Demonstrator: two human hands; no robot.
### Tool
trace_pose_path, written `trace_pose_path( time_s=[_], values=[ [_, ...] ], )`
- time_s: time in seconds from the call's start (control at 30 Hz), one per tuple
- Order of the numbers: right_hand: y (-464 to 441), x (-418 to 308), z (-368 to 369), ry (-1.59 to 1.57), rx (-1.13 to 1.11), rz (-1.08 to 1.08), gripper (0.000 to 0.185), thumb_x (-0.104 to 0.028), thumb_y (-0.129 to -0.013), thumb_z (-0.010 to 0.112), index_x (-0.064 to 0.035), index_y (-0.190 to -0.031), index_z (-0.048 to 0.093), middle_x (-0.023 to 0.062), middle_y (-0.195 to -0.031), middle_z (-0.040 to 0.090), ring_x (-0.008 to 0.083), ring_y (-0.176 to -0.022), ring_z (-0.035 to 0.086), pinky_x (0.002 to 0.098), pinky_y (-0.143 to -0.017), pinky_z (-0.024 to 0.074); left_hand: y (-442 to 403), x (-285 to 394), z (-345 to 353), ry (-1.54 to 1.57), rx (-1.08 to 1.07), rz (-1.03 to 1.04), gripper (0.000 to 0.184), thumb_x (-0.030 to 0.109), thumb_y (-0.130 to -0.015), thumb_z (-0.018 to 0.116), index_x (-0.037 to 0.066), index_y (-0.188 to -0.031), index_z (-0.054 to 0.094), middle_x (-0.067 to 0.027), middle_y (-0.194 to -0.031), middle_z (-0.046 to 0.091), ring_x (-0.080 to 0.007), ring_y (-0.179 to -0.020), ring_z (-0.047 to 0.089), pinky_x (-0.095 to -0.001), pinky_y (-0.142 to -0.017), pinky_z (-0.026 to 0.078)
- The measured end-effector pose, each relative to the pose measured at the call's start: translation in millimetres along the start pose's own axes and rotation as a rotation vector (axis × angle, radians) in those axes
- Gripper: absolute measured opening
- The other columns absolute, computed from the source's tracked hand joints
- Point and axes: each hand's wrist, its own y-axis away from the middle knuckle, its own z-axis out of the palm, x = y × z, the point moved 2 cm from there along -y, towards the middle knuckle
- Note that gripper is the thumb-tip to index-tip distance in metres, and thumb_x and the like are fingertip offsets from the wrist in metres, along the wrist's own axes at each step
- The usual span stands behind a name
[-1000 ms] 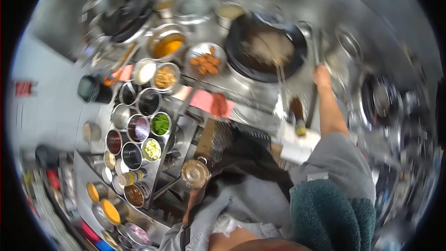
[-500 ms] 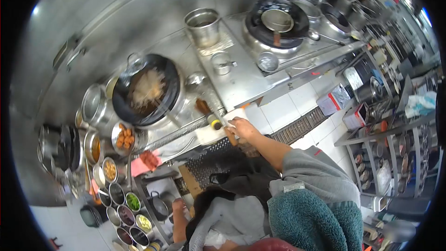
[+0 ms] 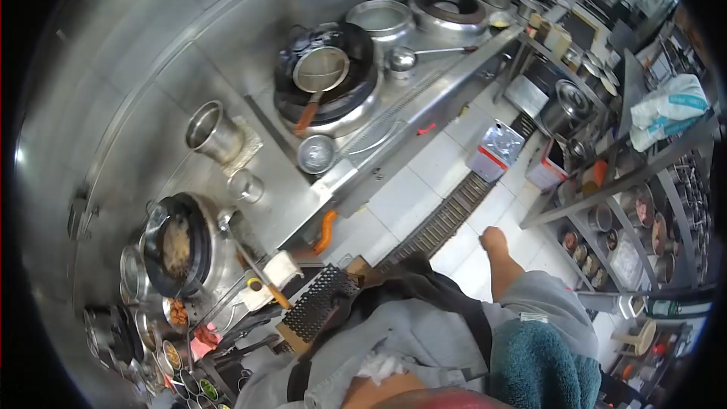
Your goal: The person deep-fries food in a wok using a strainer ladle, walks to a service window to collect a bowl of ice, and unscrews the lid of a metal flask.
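My right hand [image 3: 493, 239] hangs over the tiled floor, to the right of the stove. Its fingers look curled in, and I see nothing in them. My left hand is out of view. At the stove's front edge lies a ladle with an orange wooden handle [image 3: 279, 297], apart from my hand. A brush with a yellow band [image 3: 254, 283] rests beside it, near a white cloth [image 3: 283, 267]. Brown liquid or food sits in the wok [image 3: 203, 246] on the left burner.
A second wok [image 3: 362, 91] bears a strainer [image 3: 321, 70]. Nearby stand a tall steel pot [image 3: 208, 130] and a bowl [image 3: 316, 154]. A floor grate [image 3: 435, 223] runs between stove and shelves. A lidded bin [image 3: 496, 153] stands beside the grate; a rack [image 3: 606, 195] lines the right.
My right hand has let go of the ladle handle and moved right, away from the stove. The view has swung right, and my left hand has left it.
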Motion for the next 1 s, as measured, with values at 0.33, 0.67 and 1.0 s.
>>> trace_pose_path(
  time_s=[0.33,0.67,1.0],
  values=[
    [62.7,197.7,2.4,-0.226,0.065,0.588,0.034,-0.033,-0.077,0.065,-0.0038,-0.059,0.064,0.0095,-0.053,0.062,0.0214,-0.054,0.064,0.0359,-0.060,0.0526,-156.9,405.8,-204.7,0.182,0.059,0.343,0.043,0.024,-0.083,0.062,0.008,-0.122,0.054,-0.0042,-0.102,0.062,-0.0160,-0.090,0.058,-0.0328,-0.072,0.048],
    [46.8,147.2,59.6,-0.286,-0.072,0.484,0.032,-0.030,-0.079,0.053,-0.0042,-0.064,0.066,0.0173,-0.067,0.063,0.0325,-0.066,0.063,0.0410,-0.063,0.0483,-248.7,783.0,-439.0,0.099,0.338,0.910,0.039,0.016,-0.079,0.062,0.006,-0.116,0.057,-0.0051,-0.101,0.064,-0.0140,-0.092,0.058,-0.0284,-0.083,0.046],
    [-141.0,136.1,-176.8,-0.598,0.381,0.906,0.027,-0.026,-0.079,0.058,-0.0051,-0.093,0.068,0.0160,-0.083,0.066,0.0325,-0.081,0.064,0.0396,-0.076,0.0502,-441.2,1002.6,-721.4,-1.058,1.325,0.805,0.038,0.014,-0.080,0.047,0.002,-0.115,0.054,-0.0152,-0.129,0.048,-0.0310,-0.123,0.042,-0.0450,-0.096,0.038]
  ],
)
